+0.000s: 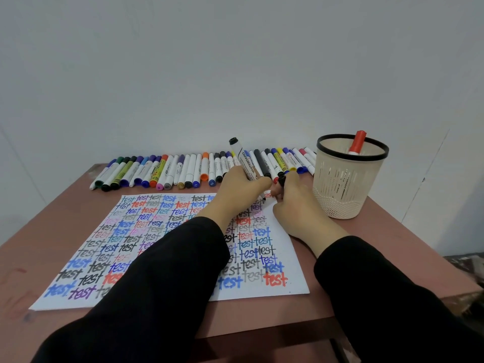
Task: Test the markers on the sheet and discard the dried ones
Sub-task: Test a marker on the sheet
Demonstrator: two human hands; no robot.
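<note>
A white sheet [183, 258] covered with the word "test" in many colours lies on the brown table [52, 231]. My left hand [235, 189] grips a white whiteboard marker [242, 158] with a black end, its tip down at the sheet's far right corner. My right hand [296, 203] rests on the sheet's right edge and pinches a small black cap [281, 180]. A row of several capped markers [183, 169] lies along the table's far edge.
A beige mesh basket with a black rim [351, 176] stands at the right, close to my right hand, with a red marker [357, 142] sticking up inside it. A pale wall rises behind the table. The table's right edge runs just past the basket.
</note>
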